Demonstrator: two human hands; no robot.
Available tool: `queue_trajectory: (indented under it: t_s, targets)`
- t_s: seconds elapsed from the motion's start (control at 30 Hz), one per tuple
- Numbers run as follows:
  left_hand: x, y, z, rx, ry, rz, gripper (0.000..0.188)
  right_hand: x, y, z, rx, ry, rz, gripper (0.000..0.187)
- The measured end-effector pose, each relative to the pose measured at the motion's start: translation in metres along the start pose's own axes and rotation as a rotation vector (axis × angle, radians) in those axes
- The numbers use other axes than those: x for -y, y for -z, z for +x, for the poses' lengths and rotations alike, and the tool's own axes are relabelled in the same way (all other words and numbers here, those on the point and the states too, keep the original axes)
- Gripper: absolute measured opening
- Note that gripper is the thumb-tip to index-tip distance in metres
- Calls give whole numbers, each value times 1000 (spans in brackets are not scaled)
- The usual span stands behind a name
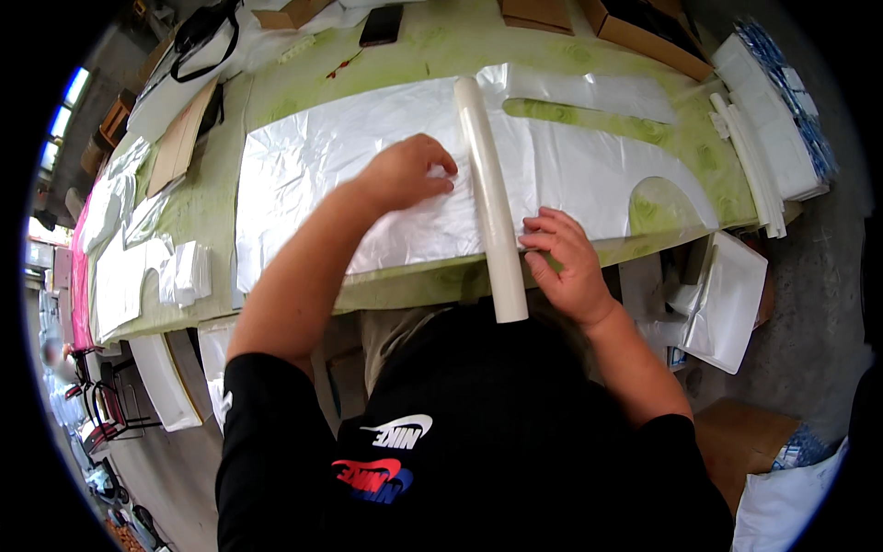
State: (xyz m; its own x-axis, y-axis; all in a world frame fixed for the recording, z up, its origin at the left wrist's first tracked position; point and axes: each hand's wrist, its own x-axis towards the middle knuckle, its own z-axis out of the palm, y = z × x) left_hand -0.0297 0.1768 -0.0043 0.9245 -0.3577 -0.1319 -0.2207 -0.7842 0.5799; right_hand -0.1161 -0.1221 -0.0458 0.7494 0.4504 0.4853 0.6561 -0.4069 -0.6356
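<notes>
A large, thin white plastic sheet (349,175) lies flat and slightly wrinkled on the table, with a long slot and a rounded cut-out toward its right end. Across it rests a long whitish tube (486,184), its near end sticking out past the table's front edge. My left hand (409,173) hovers over the sheet just left of the tube, fingers curved and apart, with nothing in it. To the right of the tube is my right hand (563,262), its fingers loosely spread near the tube and the sheet's front edge, also holding nothing.
Green patterned cloth (441,51) covers the table. Folded white plastic pieces (129,276) and a cardboard sheet (182,138) lie left. A dark phone (382,26) and an open cardboard box (644,37) are at the back. White rods (750,170) lie at the right edge.
</notes>
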Motion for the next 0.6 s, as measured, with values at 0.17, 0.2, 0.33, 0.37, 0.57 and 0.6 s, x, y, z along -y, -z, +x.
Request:
queue_trajectory:
  t_s: [0.17, 0.2, 0.33, 0.37, 0.57, 0.6]
  targets:
    - [28, 33, -5, 202, 38, -270, 37, 0, -1, -1, -20, -32, 5, 22]
    - [30, 34, -8, 213, 40, -192, 36, -1, -2, -2, -17, -32, 6, 22]
    - [36, 27, -15, 161, -78, 10, 28, 1, -3, 0, -19, -28, -1, 21]
    - [30, 29, -13, 169, 10, 32, 26, -1, -3, 0, -16, -27, -10, 21]
    - [63, 7, 5, -564, 271, -138, 23, 0, -5, 0, -34, -28, 1, 21]
    - [56, 2, 9, -770, 268, -113, 23, 1, -5, 0, -45, -37, 11, 22]
